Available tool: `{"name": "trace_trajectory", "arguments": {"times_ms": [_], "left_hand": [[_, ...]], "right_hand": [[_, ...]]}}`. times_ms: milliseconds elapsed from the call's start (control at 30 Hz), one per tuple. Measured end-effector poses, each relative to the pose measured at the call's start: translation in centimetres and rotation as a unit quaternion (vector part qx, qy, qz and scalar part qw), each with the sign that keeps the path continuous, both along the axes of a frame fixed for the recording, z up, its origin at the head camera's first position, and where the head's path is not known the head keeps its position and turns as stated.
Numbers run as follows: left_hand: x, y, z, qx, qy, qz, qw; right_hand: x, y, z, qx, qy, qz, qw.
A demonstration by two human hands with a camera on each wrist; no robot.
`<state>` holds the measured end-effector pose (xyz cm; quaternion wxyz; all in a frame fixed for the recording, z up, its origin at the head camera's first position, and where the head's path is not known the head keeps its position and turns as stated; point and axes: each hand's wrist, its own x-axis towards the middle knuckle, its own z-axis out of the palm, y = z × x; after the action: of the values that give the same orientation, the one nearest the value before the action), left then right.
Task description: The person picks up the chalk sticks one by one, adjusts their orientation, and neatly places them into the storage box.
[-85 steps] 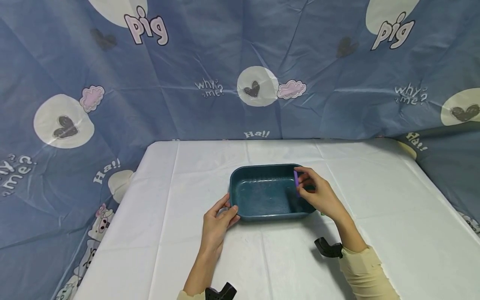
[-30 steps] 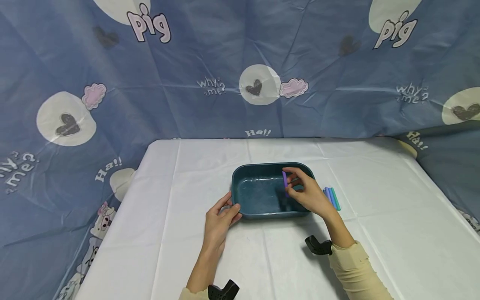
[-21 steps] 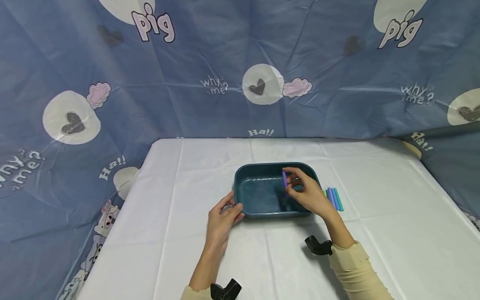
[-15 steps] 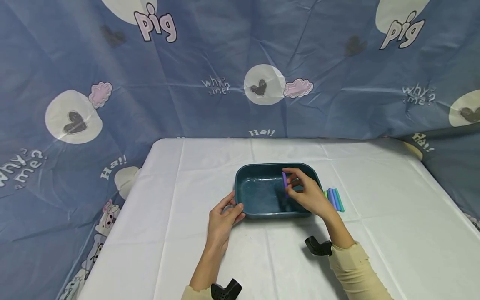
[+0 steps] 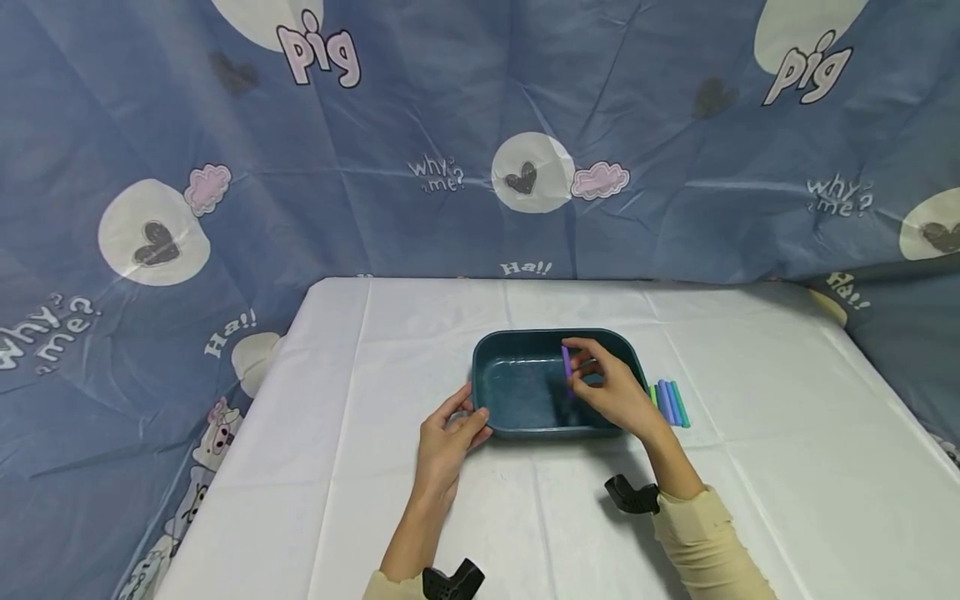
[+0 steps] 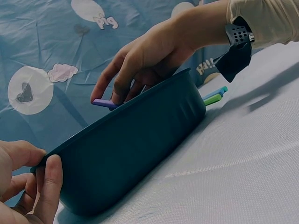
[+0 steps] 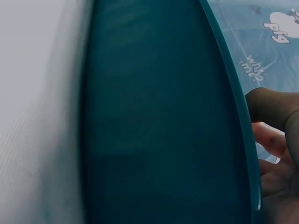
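A deep teal rectangular tray stands on the white-covered table. My left hand grips its near left corner; in the left wrist view the thumb and fingers pinch the rim. My right hand is over the right half of the tray and pinches a slim purple stick between thumb and fingers. The purple stick shows just above the rim in the left wrist view. In the right wrist view the tray wall covers most of the picture and the stick is hidden.
Several similar sticks, green, blue and teal, lie side by side on the table against the tray's right side. A printed blue cloth hangs behind and to both sides. Black wrist cameras sit on both forearms.
My right hand has moved left with the purple stick, from the tray's right end toward its middle. The sticks beside the tray have come into sight. My left hand keeps its grip.
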<state>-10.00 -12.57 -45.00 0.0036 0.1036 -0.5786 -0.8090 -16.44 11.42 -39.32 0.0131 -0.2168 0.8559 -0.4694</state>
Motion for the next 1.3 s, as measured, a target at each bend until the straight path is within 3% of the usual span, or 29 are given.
{"name": "trace_trajectory", "arguments": {"times_ms": [133, 467, 1000, 1300], "left_hand": [[0.0, 0.0, 0.1, 0.000, -0.001, -0.003, 1.0000], [0.2, 0.0, 0.1, -0.002, 0.001, -0.005, 1.0000], [0.1, 0.3, 0.1, 0.004, -0.006, 0.005, 1.0000], [0.1, 0.3, 0.2, 0.003, -0.005, 0.008, 1.0000]], "right_hand": [[0.5, -0.4, 1.0, -0.004, -0.001, 0.004, 1.000], [-1.1, -0.3, -1.9, -0.009, -0.007, 0.013, 1.000], [-1.6, -1.7, -2.7, -0.018, -0.018, 0.035, 0.999], [-1.8, -2.8, -2.8, 0.020, -0.043, 0.020, 0.999]]}}
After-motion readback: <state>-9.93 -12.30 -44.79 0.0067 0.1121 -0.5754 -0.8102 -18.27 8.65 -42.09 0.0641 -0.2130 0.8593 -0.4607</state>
